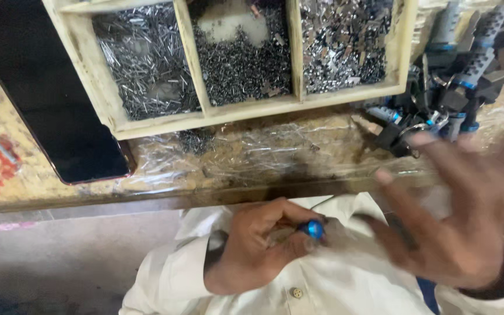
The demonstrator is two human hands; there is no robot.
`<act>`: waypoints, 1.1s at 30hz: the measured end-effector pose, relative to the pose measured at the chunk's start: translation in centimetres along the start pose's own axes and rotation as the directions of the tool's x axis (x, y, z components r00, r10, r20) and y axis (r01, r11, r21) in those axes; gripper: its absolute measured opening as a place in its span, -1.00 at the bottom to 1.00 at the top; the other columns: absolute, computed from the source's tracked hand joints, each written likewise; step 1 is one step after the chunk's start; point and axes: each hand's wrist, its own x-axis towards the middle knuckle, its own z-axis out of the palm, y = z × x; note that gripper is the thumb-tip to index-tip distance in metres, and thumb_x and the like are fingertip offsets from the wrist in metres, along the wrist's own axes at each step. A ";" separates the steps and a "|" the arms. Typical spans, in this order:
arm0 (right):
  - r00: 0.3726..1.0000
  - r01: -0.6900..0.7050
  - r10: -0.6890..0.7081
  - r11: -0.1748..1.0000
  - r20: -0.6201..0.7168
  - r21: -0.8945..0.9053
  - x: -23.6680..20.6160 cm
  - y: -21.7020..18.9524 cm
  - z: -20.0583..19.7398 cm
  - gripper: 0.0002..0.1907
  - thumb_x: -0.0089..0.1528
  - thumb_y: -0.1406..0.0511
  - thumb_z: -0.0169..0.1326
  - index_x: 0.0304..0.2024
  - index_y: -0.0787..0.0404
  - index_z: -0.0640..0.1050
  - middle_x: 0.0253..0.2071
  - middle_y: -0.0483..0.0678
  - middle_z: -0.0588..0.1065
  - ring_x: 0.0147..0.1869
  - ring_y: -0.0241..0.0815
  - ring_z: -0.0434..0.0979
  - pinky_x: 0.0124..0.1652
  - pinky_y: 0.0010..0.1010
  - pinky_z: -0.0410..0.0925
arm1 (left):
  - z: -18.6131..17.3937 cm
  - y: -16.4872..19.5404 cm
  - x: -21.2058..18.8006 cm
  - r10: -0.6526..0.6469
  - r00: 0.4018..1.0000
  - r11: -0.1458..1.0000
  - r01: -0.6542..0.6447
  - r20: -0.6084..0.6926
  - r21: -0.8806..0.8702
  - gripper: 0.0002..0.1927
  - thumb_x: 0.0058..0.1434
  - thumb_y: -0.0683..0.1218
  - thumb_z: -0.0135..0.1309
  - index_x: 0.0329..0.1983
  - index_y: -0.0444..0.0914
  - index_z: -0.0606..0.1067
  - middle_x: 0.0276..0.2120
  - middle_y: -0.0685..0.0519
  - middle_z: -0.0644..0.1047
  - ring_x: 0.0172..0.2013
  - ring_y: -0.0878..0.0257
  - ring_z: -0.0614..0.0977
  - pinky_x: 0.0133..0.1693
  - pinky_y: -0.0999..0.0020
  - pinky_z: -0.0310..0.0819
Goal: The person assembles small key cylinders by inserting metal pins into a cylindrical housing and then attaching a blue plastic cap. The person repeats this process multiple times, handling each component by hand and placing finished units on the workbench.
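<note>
Nearest my view, the right hand hangs blurred with its fingers spread wide and empty, palm turned toward the bench. Just left of it, the left hand is curled closed around a small part; only a rounded, glossy blue end shows, pinched between thumb and fingertips, and I cannot tell what the rest of the piece looks like. Both hands sit over pale, soft cloth, a buttoned garment with loose folds.

Beyond the left hand runs the bench, worn wood with a crinkled, shiny plastic sheet stretched over it. Further out from the knuckles stands a wooden tray of rough, light-coloured slats, split into three compartments. The one farthest left holds thin silvery pins, the middle one short dark grey metal bits with a bare patch of floor showing, and the one closest to the right hand's side holds bright, flat metal chips.

Above the right hand's fingertips lies a heap of tools with ribbed grey handles, blue rings and black heads. Far off past the left wrist, a flat, glossy black slab rests on the bench.
</note>
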 end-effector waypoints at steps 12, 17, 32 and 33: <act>0.999 -0.001 0.001 1.000 0.045 0.009 -5.2 3.6 0.3 -0.58 -0.04 0.35 0.21 -0.10 0.28 0.59 0.23 0.34 0.40 0.33 0.49 0.30 0.34 0.13 0.17 | -2.0 1.0 2.6 0.479 0.853 0.726 -0.517 0.206 0.452 -0.68 0.42 -0.22 0.21 0.19 -0.28 0.45 -0.05 -0.04 0.63 -0.15 0.20 0.74 -0.10 0.36 0.68; 0.979 -0.202 0.193 0.938 0.059 0.282 -2.7 0.5 1.4 -0.68 0.00 0.40 0.16 -0.17 0.34 0.57 0.22 0.26 0.41 0.34 0.47 0.33 0.38 0.12 0.15 | -2.2 1.2 3.2 0.622 0.733 0.480 -0.635 0.276 0.605 -0.62 0.42 -0.29 0.18 0.24 -0.32 0.38 0.08 -0.13 0.56 0.00 0.05 0.71 -0.06 0.31 0.67; 0.993 -0.038 -0.013 0.903 0.115 0.429 -1.7 1.0 2.9 -0.78 0.06 0.42 0.18 -0.23 0.37 0.55 0.06 0.18 0.56 0.31 0.21 0.50 0.55 0.24 -0.14 | -1.5 4.4 3.4 0.557 0.461 -0.371 -0.606 0.691 0.704 -0.66 0.42 -0.16 0.11 0.08 -0.57 0.47 -0.02 -0.33 0.57 -0.24 0.10 0.73 -0.30 0.39 0.63; 0.993 -0.079 0.034 0.908 0.115 0.412 -1.5 1.1 2.5 -0.76 0.06 0.42 0.19 -0.22 0.38 0.55 0.04 0.19 0.55 0.27 0.21 0.50 0.49 0.22 -0.10 | -1.7 4.1 3.5 0.582 0.466 -0.325 -0.618 0.666 0.716 -0.64 0.42 -0.15 0.14 0.09 -0.57 0.46 0.01 -0.32 0.58 -0.26 0.16 0.73 -0.34 0.45 0.60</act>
